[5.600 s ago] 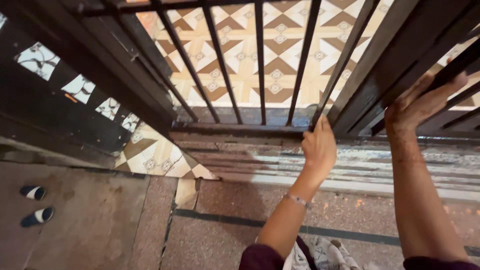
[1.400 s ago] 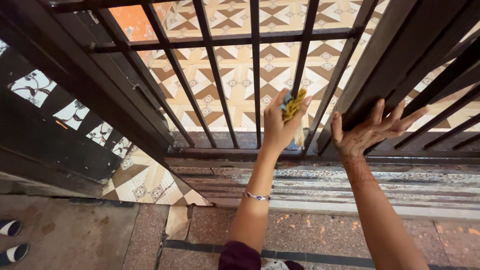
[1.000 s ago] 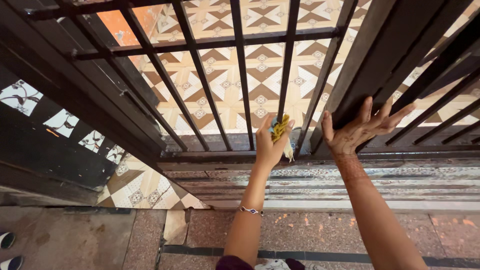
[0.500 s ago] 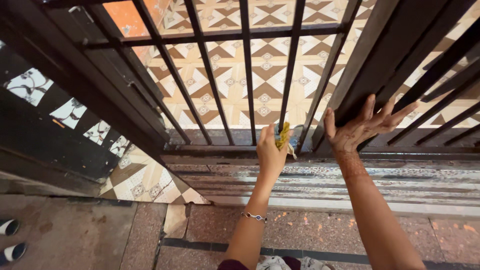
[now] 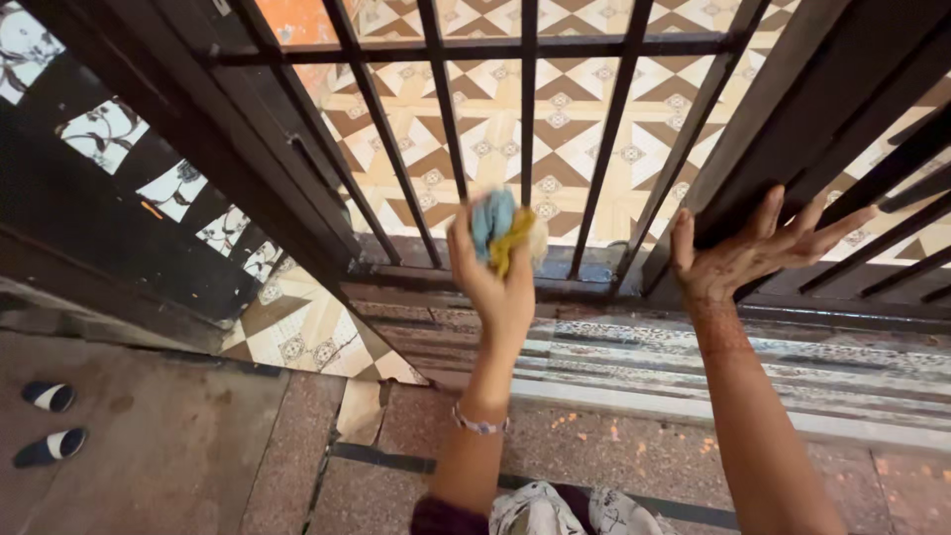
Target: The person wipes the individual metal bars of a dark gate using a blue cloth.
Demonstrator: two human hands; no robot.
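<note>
Patterned brown-and-cream floor tiles (image 5: 555, 129) showed through a dark metal gate (image 5: 783, 109), with a worn stone step (image 5: 693, 367) below it and speckled paving nearer the person. The left hand (image 5: 495, 282) was clenched around a bunched cloth (image 5: 503, 228), blue and yellow, held just in front of one upright bar (image 5: 528, 109) near the gate's bottom rail (image 5: 475, 282). To its right, the right hand (image 5: 753, 253) lay flat and spread against the thick gate frame, fingers splayed, grasping nothing.

Judging from the pose, the work in hand was wiping the bars. It would go best with the cloth wrapped right round a bar rather than dabbed at its face, drawn along its length in one stroke, while the flat hand steadied the gate against swinging. The rail below the cloth hand probably holds the most dirt and would want a firmer pass.

Whether the cloth actually touched the bar could not be told; it was blurred. The thumb side of the cloth hand was hidden behind the bundle, and both arms were cut off at the lower edge. Far to the left of that hand, a pair of dark slippers (image 5: 48, 421) lay on the paving.
</note>
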